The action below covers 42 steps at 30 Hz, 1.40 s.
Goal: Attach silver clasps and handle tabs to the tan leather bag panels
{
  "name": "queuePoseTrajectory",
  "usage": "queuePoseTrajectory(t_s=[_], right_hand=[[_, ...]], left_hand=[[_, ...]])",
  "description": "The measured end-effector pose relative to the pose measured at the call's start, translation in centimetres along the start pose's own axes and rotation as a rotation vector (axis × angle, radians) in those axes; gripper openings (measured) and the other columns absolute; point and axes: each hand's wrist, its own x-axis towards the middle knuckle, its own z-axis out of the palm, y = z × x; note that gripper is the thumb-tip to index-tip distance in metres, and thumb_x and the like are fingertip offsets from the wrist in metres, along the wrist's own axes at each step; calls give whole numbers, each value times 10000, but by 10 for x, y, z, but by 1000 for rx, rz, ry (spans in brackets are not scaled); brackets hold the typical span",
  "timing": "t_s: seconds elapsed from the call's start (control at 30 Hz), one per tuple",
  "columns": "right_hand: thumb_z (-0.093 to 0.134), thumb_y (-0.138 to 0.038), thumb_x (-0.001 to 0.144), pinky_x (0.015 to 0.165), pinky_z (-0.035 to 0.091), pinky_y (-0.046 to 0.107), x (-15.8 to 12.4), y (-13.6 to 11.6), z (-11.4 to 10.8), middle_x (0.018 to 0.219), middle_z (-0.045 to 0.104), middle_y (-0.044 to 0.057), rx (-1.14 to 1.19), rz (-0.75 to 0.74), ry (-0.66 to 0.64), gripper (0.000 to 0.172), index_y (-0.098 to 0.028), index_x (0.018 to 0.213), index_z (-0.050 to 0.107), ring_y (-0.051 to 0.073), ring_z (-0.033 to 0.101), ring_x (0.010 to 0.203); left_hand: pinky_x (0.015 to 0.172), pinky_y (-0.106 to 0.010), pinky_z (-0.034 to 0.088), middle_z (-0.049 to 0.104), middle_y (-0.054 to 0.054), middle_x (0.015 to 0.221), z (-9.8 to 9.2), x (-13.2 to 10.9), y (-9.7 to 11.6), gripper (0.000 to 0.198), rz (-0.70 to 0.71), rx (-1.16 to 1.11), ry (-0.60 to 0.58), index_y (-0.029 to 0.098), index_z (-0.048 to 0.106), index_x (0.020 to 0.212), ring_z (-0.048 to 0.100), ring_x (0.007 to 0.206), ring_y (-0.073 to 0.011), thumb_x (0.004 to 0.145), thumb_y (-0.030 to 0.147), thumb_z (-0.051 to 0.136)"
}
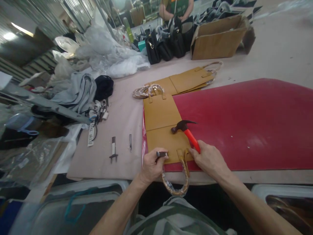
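Note:
A flat tan leather bag panel (161, 125) lies on a red mat (244, 124), its plastic-wrapped handle (174, 189) hanging over the table's near edge. My left hand (153, 166) is closed around a small metal punch (161, 153) that stands on the panel's near edge. My right hand (207, 158) grips the red handle of a claw hammer (187, 130), whose dark head rests above the panel. More tan panels with wrapped handles (188, 81) lie farther back.
Two small metal tools (113, 150) (130, 143) lie on the pink board left of the panel. Grey cloth (78, 89), clear plastic bags and black handbags (166, 44) crowd the far left. A cardboard box (220, 37) stands at the back; another person sits beyond it.

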Motion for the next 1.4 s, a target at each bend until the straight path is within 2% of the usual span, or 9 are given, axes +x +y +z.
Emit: queuePoseTrajectory(t_s=[0.17, 0.27, 0.3, 0.43, 0.5, 0.6, 0.8, 1.4], right_hand=[[475, -400, 992, 606, 293, 317, 0, -4, -3, 850, 708, 132, -92, 37, -54, 250, -180, 1012, 592, 285, 672, 791], [481, -401, 991, 609, 300, 318, 1, -6, -4, 845, 707, 132, -131, 38, -61, 251, -176, 1022, 589, 287, 672, 790], [484, -398, 991, 609, 300, 318, 2, -6, -4, 839, 706, 131, -139, 37, -61, 248, -175, 1024, 589, 287, 670, 786], [497, -390, 982, 601, 296, 314, 3, -6, -3, 818, 704, 123, -148, 39, -66, 231, -180, 1009, 590, 282, 664, 761], [507, -390, 977, 597, 292, 312, 3, -5, -2, 817, 705, 124, -150, 39, -62, 227, -181, 1005, 592, 283, 663, 758], [518, -388, 974, 594, 285, 310, 3, -3, 0, 812, 705, 125, -153, 35, -52, 223, -181, 1007, 592, 282, 662, 751], [506, -376, 982, 586, 279, 310, 2, -3, 2, 810, 706, 120, -142, 25, -45, 212, -183, 1014, 587, 281, 669, 750], [481, -370, 996, 588, 266, 311, 0, -5, -3, 810, 718, 119, -105, 23, -68, 210, -182, 1014, 573, 280, 691, 758]], left_hand=[[846, -263, 626, 778, -78, 976, -2, -2, 1, 171, 52, -6, 48, 164, 696, 1016, 758, 912, -165, 880, 66, 658], [912, -303, 626, 778, -108, 1049, -3, -4, 1, 271, 208, 26, -21, 160, 683, 1090, 754, 1009, -198, 857, 24, 664], [920, -310, 626, 777, -111, 1059, -3, -5, 1, 284, 218, 23, -28, 161, 682, 1100, 753, 1021, -203, 855, 19, 663], [866, -290, 642, 784, -85, 1001, -1, -5, 5, 193, -10, -60, 115, 161, 692, 1045, 767, 933, -179, 880, 63, 676], [855, -290, 645, 786, -80, 992, 1, -3, 7, 170, -53, -92, 114, 159, 698, 1029, 768, 921, -178, 880, 77, 689], [863, -291, 643, 788, -87, 1004, 2, 0, 8, 177, -27, -114, 64, 155, 703, 1023, 769, 931, -178, 874, 60, 688], [884, -291, 639, 793, -93, 1009, 3, 1, 7, 154, -11, -100, 39, 157, 720, 981, 771, 946, -183, 874, 52, 683], [858, -281, 645, 790, -90, 989, 8, 3, 9, 144, 56, -12, 14, 165, 700, 1008, 774, 915, -180, 893, 88, 662]])
